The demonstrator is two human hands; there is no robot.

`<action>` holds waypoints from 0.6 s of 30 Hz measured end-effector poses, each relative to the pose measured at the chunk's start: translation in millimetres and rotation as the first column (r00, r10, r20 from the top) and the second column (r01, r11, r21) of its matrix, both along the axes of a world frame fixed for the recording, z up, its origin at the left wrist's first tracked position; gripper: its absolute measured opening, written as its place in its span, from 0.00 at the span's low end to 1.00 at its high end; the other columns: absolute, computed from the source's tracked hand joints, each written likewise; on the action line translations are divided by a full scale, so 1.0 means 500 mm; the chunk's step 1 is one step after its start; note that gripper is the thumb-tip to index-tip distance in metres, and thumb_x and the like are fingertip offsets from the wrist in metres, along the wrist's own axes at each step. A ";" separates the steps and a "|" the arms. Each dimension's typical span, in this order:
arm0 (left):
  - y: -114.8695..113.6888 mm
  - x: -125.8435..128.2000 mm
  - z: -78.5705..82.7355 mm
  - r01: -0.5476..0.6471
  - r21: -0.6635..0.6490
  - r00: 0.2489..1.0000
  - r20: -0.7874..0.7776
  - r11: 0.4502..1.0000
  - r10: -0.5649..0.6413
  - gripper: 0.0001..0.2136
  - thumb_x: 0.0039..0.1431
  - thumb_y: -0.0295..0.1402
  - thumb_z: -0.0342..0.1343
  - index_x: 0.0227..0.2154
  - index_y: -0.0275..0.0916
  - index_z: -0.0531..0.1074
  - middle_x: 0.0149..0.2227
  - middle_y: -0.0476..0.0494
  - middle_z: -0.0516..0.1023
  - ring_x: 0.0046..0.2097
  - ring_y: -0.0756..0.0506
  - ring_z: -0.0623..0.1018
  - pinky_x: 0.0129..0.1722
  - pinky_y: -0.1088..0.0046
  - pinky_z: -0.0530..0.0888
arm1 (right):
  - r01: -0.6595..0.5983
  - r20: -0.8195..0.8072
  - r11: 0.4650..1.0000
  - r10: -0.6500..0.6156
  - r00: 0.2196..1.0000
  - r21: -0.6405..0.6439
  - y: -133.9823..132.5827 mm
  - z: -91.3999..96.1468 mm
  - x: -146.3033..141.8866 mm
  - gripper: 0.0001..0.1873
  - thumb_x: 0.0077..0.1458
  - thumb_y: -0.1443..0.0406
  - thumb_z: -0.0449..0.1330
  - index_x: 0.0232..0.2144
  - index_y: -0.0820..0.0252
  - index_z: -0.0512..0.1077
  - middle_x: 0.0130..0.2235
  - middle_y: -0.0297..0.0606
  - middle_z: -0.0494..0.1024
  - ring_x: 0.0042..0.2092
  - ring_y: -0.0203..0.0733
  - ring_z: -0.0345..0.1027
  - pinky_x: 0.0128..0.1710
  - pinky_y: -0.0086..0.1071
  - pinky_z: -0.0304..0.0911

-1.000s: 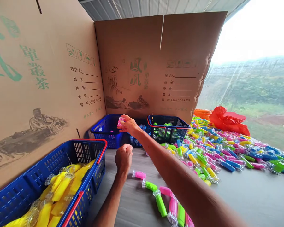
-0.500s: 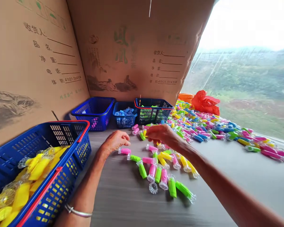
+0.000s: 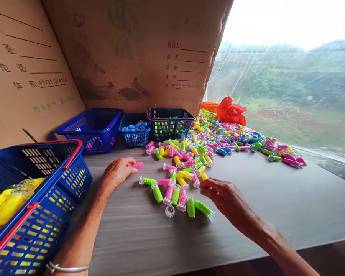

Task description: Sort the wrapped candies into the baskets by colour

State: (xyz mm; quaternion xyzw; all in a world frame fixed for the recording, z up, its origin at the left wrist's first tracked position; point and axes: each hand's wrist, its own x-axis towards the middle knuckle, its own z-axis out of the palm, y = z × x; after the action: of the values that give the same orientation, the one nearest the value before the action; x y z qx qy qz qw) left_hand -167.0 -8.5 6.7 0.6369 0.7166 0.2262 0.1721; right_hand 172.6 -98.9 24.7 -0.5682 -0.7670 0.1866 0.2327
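Note:
My left hand (image 3: 117, 171) rests on the grey table (image 3: 247, 214) with its fingers closed round a pink plastic toy piece (image 3: 138, 165). My right hand (image 3: 222, 193) lies to the right of a small cluster of pink, green and yellow pieces (image 3: 176, 188); its fingertips are pinched together at a yellow piece (image 3: 204, 176). A green piece (image 3: 204, 209) lies just under that hand.
A blue basket with yellow pieces (image 3: 31, 203) stands at the near left. Three more baskets (image 3: 89, 128), (image 3: 135, 132), (image 3: 169, 122) line the cardboard wall (image 3: 126, 53). A long heap of coloured pieces (image 3: 232, 140) and a red bag (image 3: 231, 111) lie at the back right.
My right hand came back from the far pink basket down to the cluster on the table. My left hand moved onto a pink piece. The view tilted downward.

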 end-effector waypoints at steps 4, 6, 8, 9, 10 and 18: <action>0.011 -0.010 -0.006 -0.120 0.083 0.921 0.380 0.989 0.080 0.13 0.44 0.39 0.62 0.35 0.43 0.78 0.20 0.51 0.74 0.17 0.52 0.65 0.17 0.79 0.58 | 0.031 0.205 0.998 -0.020 0.979 -0.052 -0.040 -0.010 0.027 0.10 0.58 0.59 0.56 0.36 0.52 0.76 0.35 0.35 0.80 0.33 0.43 0.72 0.31 0.33 0.62; 0.015 -0.005 0.011 -0.197 0.118 0.858 0.501 0.973 0.113 0.15 0.46 0.40 0.60 0.37 0.40 0.77 0.20 0.51 0.74 0.15 0.52 0.65 0.14 0.80 0.59 | 0.019 0.249 1.000 -0.013 0.968 -0.020 -0.050 -0.020 0.031 0.10 0.56 0.58 0.59 0.40 0.50 0.76 0.41 0.37 0.80 0.39 0.46 0.73 0.34 0.35 0.64; 0.020 0.004 0.047 -0.294 0.173 0.788 0.600 0.940 0.136 0.14 0.48 0.39 0.59 0.38 0.38 0.75 0.22 0.50 0.74 0.15 0.52 0.67 0.13 0.80 0.61 | -0.028 0.228 0.997 0.010 0.974 0.075 -0.054 -0.026 0.020 0.11 0.58 0.59 0.60 0.43 0.50 0.75 0.46 0.38 0.79 0.45 0.49 0.72 0.41 0.37 0.65; 0.025 0.008 0.070 -0.342 0.203 0.748 0.649 0.918 0.135 0.14 0.50 0.38 0.58 0.38 0.37 0.74 0.22 0.49 0.74 0.15 0.52 0.67 0.14 0.80 0.62 | -0.065 0.206 0.990 0.039 0.978 0.122 -0.054 -0.028 0.008 0.11 0.59 0.59 0.59 0.44 0.50 0.75 0.47 0.39 0.78 0.48 0.49 0.70 0.44 0.39 0.65; 0.032 0.009 0.095 -0.389 0.228 0.706 0.696 0.893 0.130 0.13 0.52 0.37 0.57 0.38 0.36 0.73 0.23 0.49 0.74 0.16 0.52 0.68 0.14 0.80 0.63 | -0.109 0.189 0.982 0.079 0.979 0.154 -0.053 -0.030 -0.006 0.11 0.60 0.59 0.58 0.45 0.50 0.74 0.47 0.39 0.77 0.49 0.49 0.68 0.47 0.40 0.64; 0.126 -0.038 0.221 -0.553 0.015 0.432 0.860 0.833 0.271 0.12 0.66 0.34 0.45 0.48 0.33 0.63 0.30 0.49 0.70 0.23 0.54 0.71 0.26 0.77 0.72 | -0.238 0.406 0.940 0.125 0.905 0.243 -0.039 -0.057 -0.100 0.16 0.53 0.67 0.64 0.45 0.50 0.73 0.52 0.42 0.74 0.52 0.58 0.62 0.55 0.53 0.54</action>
State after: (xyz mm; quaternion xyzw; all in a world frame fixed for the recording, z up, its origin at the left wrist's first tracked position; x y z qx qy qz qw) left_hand -186.0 54.6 117.2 0.2721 0.6394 0.6386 0.3306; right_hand 122.5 -118.3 -3.8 -0.4792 -0.8664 -0.0205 0.1389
